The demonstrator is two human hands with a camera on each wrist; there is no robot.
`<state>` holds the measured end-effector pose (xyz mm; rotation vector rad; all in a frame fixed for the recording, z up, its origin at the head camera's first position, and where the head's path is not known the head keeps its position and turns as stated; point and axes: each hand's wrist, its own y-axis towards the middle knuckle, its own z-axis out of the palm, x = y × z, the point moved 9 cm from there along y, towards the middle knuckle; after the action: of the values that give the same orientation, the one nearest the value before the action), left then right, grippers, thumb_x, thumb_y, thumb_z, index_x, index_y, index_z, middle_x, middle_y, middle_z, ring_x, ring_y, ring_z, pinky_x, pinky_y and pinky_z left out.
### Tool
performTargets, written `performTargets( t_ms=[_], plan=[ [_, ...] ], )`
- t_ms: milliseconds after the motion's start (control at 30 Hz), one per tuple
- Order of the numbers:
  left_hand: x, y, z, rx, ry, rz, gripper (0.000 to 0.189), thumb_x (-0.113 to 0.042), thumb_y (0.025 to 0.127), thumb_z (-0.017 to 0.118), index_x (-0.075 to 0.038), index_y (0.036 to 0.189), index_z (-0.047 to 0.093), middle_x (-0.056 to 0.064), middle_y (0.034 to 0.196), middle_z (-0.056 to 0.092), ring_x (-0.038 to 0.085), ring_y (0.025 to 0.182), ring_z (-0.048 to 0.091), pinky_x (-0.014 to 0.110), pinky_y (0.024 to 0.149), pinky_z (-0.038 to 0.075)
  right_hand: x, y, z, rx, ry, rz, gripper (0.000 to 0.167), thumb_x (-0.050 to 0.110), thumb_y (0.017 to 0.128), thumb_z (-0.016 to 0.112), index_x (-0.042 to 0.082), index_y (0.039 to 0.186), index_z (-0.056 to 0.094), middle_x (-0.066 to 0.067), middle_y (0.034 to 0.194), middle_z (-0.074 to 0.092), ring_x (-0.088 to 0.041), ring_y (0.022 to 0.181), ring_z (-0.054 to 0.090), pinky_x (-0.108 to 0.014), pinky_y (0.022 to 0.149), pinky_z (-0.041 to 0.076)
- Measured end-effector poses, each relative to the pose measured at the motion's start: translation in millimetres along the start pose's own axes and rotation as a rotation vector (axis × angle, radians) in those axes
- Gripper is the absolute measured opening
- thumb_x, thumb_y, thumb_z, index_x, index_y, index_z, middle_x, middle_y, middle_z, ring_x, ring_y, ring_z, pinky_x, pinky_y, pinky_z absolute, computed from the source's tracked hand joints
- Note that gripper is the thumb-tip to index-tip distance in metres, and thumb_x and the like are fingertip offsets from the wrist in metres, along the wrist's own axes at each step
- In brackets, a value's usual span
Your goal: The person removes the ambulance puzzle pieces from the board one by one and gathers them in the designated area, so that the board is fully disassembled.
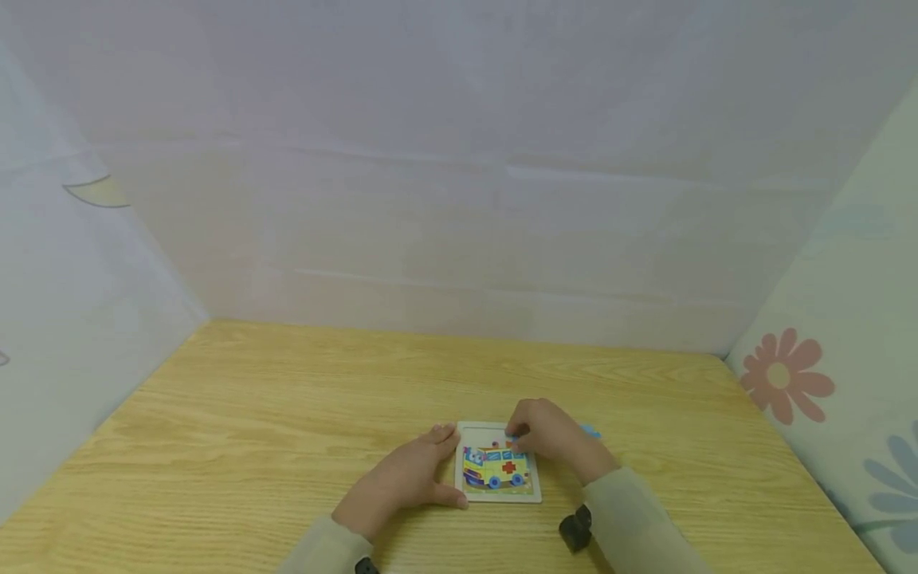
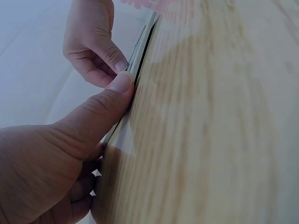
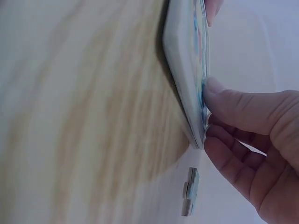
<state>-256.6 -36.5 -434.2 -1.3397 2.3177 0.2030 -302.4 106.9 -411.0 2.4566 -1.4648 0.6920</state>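
A small jigsaw puzzle board (image 1: 498,498) with a white rim lies flat on the table, showing a yellow ambulance picture (image 1: 495,468). Pieces fill its lower part; the upper strip is pale and bare. My left hand (image 1: 410,477) holds the board's left side, thumb at the near corner and fingers toward the far one. Over the upper right of the board, my right hand (image 1: 551,434) pinches a puzzle piece (image 1: 511,438) with blue on it, mostly hidden by the fingers. In the right wrist view the right thumb (image 3: 238,105) is right at the picture surface.
Just beyond the right hand lie loose blue puzzle pieces (image 1: 591,431), seen edge-on as a small pile (image 3: 190,192) in the right wrist view. The wooden table (image 1: 287,399) meets pale cloth walls (image 1: 459,199) at the back and sides.
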Motion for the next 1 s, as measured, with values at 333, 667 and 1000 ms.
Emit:
performTargets(
  t_ms=[333,667,1000],
  plan=[
    [1.0,-0.2,0.9,0.0,-0.007,-0.003,0.096,-0.057,0.068,0.071,-0.003,0.14,0.038,0.013,0.149,0.032,0.033,0.136,0.03,0.046,0.11,0.03,-8.3,0.8,0.4,-0.035,0.108,0.087,0.018,0.003,0.072,0.076,0.007,0.087,0.067,0.0,0.086,0.06,-0.014,0.078,0.052,-0.033,0.07,0.049],
    [-1.1,0.1,0.9,-0.001,-0.002,-0.001,0.095,-0.057,0.068,0.071,-0.003,0.14,0.039,0.013,0.148,0.032,0.033,0.135,0.031,0.046,0.109,0.031,-14.9,2.1,1.4,-0.028,0.148,0.125,0.021,0.003,0.073,0.077,0.009,0.086,0.061,0.002,0.086,0.058,-0.015,0.078,0.049,-0.032,0.072,0.047],
    [-3.9,-0.6,-2.0,0.003,0.011,-0.001,0.094,-0.055,0.069,0.072,-0.002,0.139,0.039,0.013,0.148,0.032,0.033,0.135,0.031,0.046,0.109,0.03,-16.7,3.0,1.8,-0.028,0.164,0.125,0.021,0.005,0.074,0.075,0.011,0.086,0.059,0.002,0.082,0.055,-0.015,0.077,0.048,-0.03,0.07,0.045]
  ],
)
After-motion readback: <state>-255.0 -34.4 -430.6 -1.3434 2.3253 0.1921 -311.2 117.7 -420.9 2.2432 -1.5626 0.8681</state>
